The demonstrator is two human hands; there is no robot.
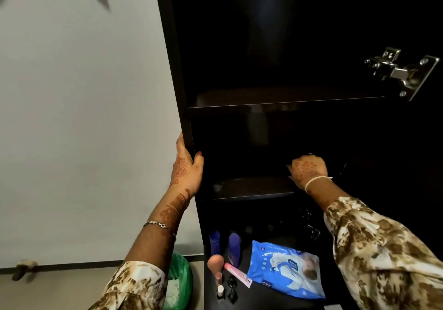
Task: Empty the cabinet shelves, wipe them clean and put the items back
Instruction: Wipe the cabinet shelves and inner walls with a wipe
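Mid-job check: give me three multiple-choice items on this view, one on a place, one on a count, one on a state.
1. Where is the wipes pack?
A. lowest surface
B. top shelf
C. floor

2. How many purple bottles stand by it?
A. none
B. two
C. five

3. What is the left hand doing?
A. gripping the cabinet's side panel
B. hanging free
C. holding a bottle

Answers: 1 A, it lies low among small cosmetics; 2 B, two stand side by side; 3 A, fingers wrap the panel edge.
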